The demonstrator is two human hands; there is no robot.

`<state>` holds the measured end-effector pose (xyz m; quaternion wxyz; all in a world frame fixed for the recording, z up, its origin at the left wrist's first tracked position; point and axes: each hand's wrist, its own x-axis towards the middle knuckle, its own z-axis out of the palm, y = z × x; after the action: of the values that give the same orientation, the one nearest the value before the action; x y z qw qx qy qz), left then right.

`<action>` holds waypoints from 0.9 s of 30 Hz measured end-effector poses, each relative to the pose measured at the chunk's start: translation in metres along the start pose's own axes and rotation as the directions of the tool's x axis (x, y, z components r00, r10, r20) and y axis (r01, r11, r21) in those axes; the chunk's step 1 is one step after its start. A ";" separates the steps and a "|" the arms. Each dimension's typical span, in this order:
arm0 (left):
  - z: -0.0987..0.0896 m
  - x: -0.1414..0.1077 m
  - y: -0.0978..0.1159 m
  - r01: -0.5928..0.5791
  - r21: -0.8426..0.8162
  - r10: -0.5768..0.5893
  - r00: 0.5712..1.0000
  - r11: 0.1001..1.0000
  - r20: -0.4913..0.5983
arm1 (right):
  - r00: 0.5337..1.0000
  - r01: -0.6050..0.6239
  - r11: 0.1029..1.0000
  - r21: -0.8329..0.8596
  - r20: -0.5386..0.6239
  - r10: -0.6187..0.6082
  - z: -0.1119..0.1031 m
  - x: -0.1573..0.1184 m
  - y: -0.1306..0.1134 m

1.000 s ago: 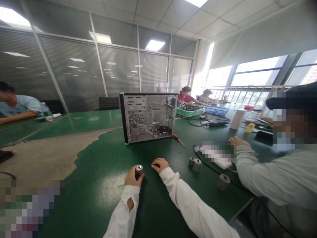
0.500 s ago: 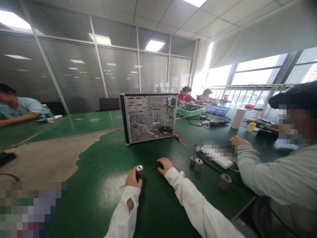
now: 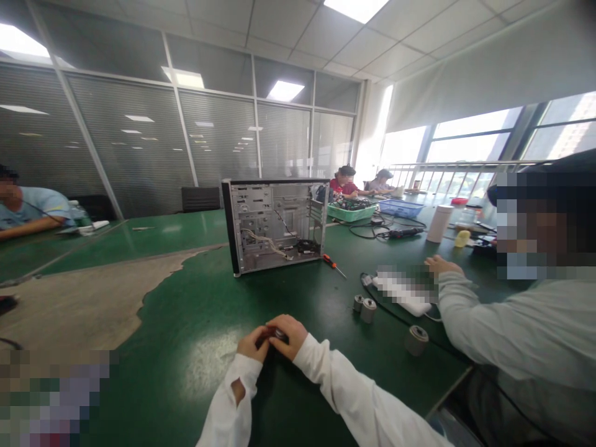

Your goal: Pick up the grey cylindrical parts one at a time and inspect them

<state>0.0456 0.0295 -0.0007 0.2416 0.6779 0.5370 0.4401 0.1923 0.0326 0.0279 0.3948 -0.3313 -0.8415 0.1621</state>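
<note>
A small grey metal cylinder (image 3: 280,333) is between my two hands, low in the middle of the view, mostly covered by fingers. My left hand (image 3: 252,343) is closed round its left side. From the right, my right hand (image 3: 289,334) curls over the top and far side, with fingers and thumb bent in on it. Whether a smaller piece is in those right fingers is hidden. Beyond my hands, an opened computer case (image 3: 279,226) stands upright, showing its metal frame and loose cables. An orange-handled screwdriver (image 3: 331,263) lies at its right foot.
To the right stand similar grey cylinders: a small one (image 3: 357,303), a larger one (image 3: 368,310) and another (image 3: 417,339). A white power strip (image 3: 405,295) and its black cable lie near a co-worker's hand (image 3: 443,266). Farther back are a green basket (image 3: 351,214) and a white bottle (image 3: 439,223).
My right hand has moved left and closed over the cylinder in my left hand. The small dark piece that lay beside my right fingers no longer shows on the table.
</note>
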 end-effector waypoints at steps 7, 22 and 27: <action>0.005 -0.002 0.007 0.033 -0.137 -0.030 0.999 0.990 0.019 | 0.990 -0.124 0.963 -0.241 0.030 0.135 -0.032 -0.029 -0.009; 0.010 0.001 -0.002 0.062 -0.173 -0.064 0.998 0.983 -0.007 | 0.900 -0.404 0.597 -0.693 -0.420 0.121 -0.108 -0.118 0.048; 0.009 0.001 -0.003 0.060 -0.151 -0.063 0.998 0.987 -0.013 | 0.984 -0.165 0.808 -0.566 -0.044 0.170 -0.052 -0.080 0.009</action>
<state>0.0522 0.0326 -0.0069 0.3008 0.6368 0.5250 0.4779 0.2740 -0.0154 0.0112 0.2590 -0.5057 -0.8207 -0.0595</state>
